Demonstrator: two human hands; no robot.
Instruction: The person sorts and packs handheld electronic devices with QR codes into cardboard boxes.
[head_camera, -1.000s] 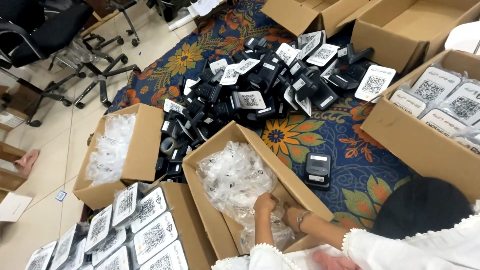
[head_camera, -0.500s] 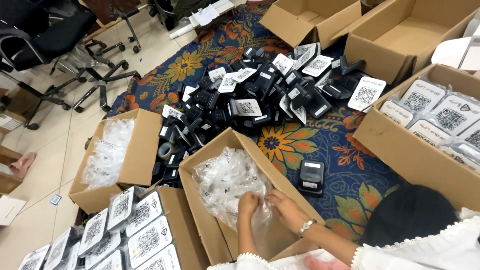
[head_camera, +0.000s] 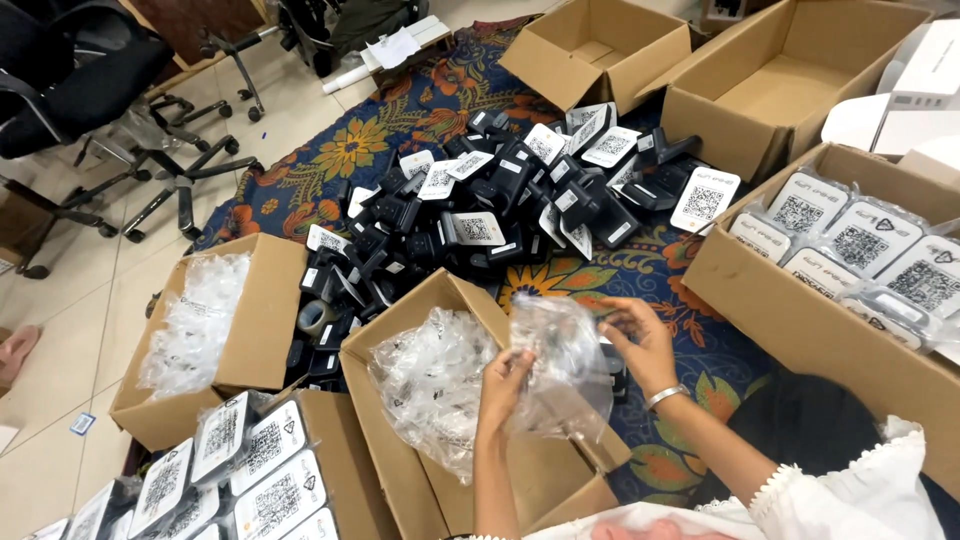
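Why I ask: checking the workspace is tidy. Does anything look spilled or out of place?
Yes: small black devices with white coded cards lie heaped loose on the patterned rug, not boxed. Both hands hold one clear plastic bag.

A pale tiled floor (head_camera: 90, 310) fills the left side, lit evenly and softly. Over it lies a dark blue rug (head_camera: 330, 170) patterned with orange and yellow flowers. Black office chairs (head_camera: 90, 90) on wheeled star bases stand at the upper left, with a dark wooden panel (head_camera: 200, 20) behind them.
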